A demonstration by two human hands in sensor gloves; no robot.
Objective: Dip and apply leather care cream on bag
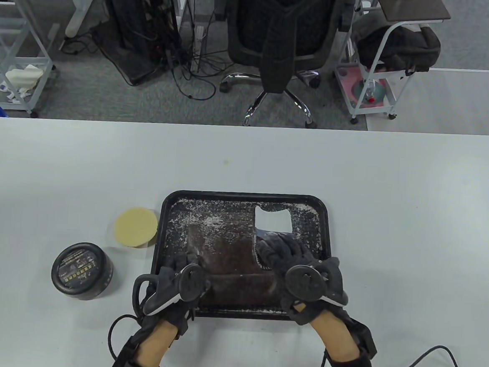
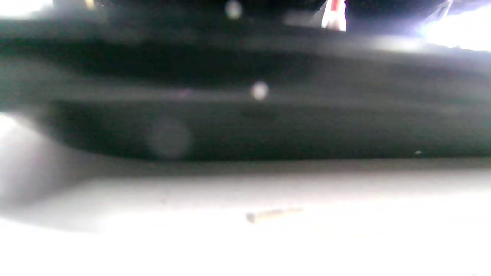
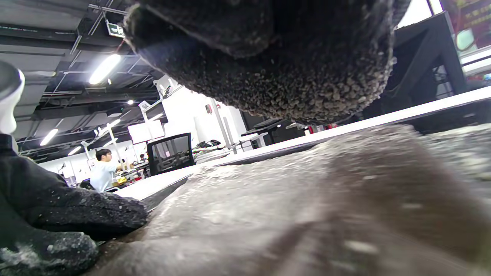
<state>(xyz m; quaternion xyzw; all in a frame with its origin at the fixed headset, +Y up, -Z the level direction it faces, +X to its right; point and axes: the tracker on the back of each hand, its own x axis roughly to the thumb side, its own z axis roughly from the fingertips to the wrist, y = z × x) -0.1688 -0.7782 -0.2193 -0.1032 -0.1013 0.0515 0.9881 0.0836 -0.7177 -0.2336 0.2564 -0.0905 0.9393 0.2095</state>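
R hand [image 1: 283, 253] gripping cloth [image 1: 270, 239], on bag [image 1: 226, 257]

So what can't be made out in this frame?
- Left wrist view: blurred throughout, nothing identifiable.
- Left hand: the tracker hides its fingers in the table view, so its grip on the bag is unclear.
- Right hand: whether the fingers hold an applicator is hidden beneath them.
- Black jar: lid label too small to read.
- Right wrist view: the glove fills the top, the bag below is blurred.
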